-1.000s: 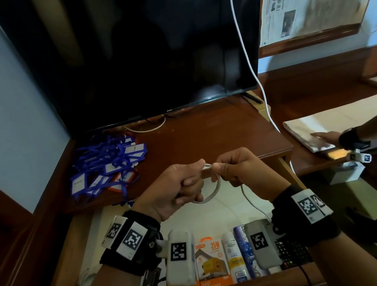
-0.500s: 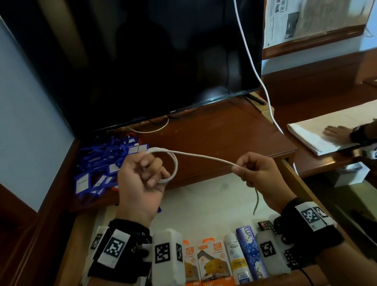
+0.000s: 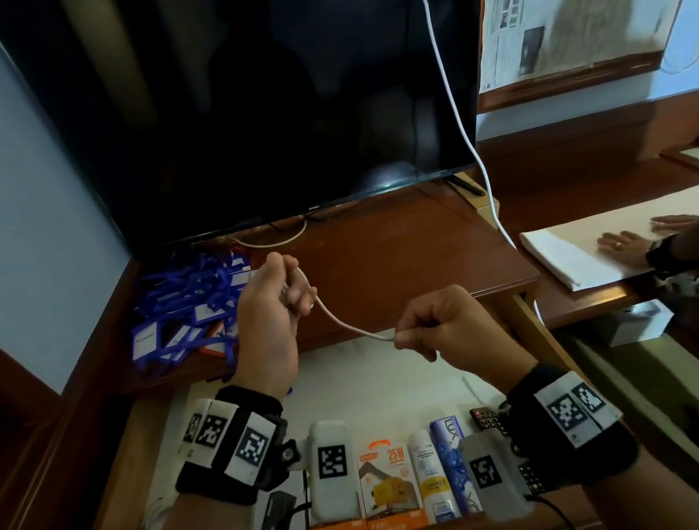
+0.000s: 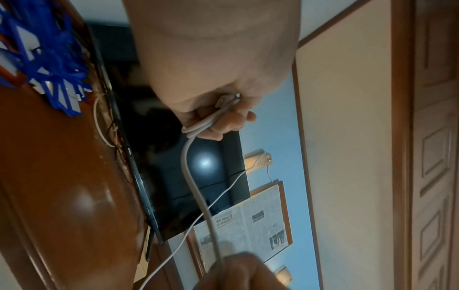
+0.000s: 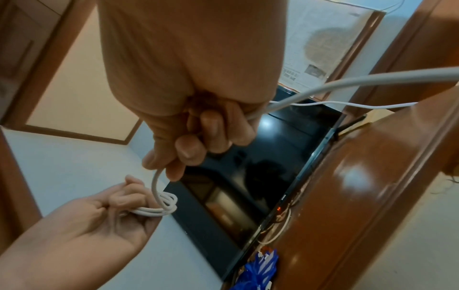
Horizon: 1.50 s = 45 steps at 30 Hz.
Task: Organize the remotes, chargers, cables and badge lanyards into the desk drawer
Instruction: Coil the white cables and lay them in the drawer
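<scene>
A white cable (image 3: 345, 324) stretches between my two hands above the open desk drawer (image 3: 371, 377). My left hand (image 3: 274, 309) grips several coiled loops of the cable (image 4: 198, 125), wound round its fingers (image 5: 139, 198). My right hand (image 3: 430, 330) pinches the free run of the cable (image 5: 159, 176), which passes through its fist and trails out behind. A heap of blue badge lanyards (image 3: 188, 310) lies on the desk top at the left. In the drawer's front row stand charger boxes (image 3: 387, 489), tubes and a black remote (image 3: 487, 420).
A large dark TV (image 3: 263, 94) stands at the back of the desk with another white cable (image 3: 451, 109) hanging past it. Another person's hands (image 3: 630, 241) rest on white paper (image 3: 589, 243) on the lower desk at right.
My hands parted from in front of me. The left hand rose towards the lanyards and turned, winding cable round its fingers. The span to the right hand shortened.
</scene>
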{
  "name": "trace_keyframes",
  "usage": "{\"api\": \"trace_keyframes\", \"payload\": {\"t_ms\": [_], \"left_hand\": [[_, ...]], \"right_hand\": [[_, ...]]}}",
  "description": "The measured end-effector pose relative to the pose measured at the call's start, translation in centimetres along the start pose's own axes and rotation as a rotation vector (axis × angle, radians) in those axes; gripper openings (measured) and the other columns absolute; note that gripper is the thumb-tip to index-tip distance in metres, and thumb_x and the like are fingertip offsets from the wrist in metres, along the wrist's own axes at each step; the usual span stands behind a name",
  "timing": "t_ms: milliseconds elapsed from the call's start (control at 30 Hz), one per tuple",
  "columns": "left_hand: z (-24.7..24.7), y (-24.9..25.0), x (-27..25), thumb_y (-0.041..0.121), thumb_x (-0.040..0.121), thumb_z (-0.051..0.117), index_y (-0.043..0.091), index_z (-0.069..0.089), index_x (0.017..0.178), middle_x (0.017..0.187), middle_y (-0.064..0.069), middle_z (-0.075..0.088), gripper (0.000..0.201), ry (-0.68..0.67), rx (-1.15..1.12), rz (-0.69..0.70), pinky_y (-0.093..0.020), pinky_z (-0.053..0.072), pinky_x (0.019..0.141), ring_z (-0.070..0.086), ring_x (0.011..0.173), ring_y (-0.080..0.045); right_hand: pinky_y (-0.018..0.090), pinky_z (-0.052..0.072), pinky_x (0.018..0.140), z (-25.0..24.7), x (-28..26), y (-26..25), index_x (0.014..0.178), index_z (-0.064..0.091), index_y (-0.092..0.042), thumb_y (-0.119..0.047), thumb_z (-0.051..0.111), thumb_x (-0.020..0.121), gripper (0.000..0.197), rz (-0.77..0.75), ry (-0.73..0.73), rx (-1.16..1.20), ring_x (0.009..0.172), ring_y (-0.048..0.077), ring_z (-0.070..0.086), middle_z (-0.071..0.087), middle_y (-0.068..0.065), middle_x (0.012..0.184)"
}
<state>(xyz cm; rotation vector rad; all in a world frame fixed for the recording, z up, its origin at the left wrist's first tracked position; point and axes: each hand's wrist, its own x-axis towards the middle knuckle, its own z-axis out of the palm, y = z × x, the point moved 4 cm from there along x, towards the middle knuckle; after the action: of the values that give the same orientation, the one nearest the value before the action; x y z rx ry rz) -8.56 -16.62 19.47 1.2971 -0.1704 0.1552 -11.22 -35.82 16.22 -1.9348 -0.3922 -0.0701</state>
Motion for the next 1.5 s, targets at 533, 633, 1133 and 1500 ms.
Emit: {"api": "trace_keyframes", "payload": {"t_ms": [533,633,1133,1500], "left_hand": [[2.4,-0.6,-2.2,0.03,0.103,0.034,0.002,0.061,0.096,0.081,-0.016,0.071,0.039,-0.444,0.419,-0.286,-0.029,0.051,0.071,0.069,0.073,-0.026],[1.8,-0.6,-2.5,0.029,0.103,0.034,0.001,0.061,0.096,0.076,-0.014,0.07,0.04,-0.457,0.428,-0.307,-0.027,0.053,0.07,0.068,0.072,-0.028],[1.4,-0.5,-3.2,0.037,0.091,0.04,0.01,0.052,0.076,0.05,0.0,0.042,0.033,-0.548,0.181,-0.387,-0.024,0.045,0.056,0.043,0.044,-0.016],[-1.9,0.5,-2.2,0.029,0.1,0.033,0.017,0.05,0.065,0.048,0.007,0.032,0.041,-0.177,-0.413,-0.276,-0.026,0.037,0.064,0.033,0.037,-0.008]], "right_hand": [[0.029,0.053,0.054,0.0,1.8,-3.1,0.073,0.068,-0.007,-0.004,0.067,0.085,0.012,-0.175,0.196,0.056,0.057,0.013,0.062,0.065,0.004,0.064],[0.053,0.054,0.061,-0.3,2.0,-2.6,0.073,0.069,-0.012,-0.013,0.07,0.084,0.011,-0.183,0.222,-0.014,0.063,0.033,0.062,0.066,0.012,0.068],[0.029,0.044,0.047,1.3,2.0,-1.7,0.075,0.06,-0.006,-0.014,0.07,0.083,0.015,-0.171,0.175,0.19,0.05,0.021,0.049,0.056,0.01,0.059],[0.018,0.031,0.044,0.8,0.0,3.4,0.073,0.056,-0.006,-0.004,0.063,0.087,0.016,0.041,0.155,0.371,0.045,0.006,0.038,0.045,-0.005,0.051]]}}
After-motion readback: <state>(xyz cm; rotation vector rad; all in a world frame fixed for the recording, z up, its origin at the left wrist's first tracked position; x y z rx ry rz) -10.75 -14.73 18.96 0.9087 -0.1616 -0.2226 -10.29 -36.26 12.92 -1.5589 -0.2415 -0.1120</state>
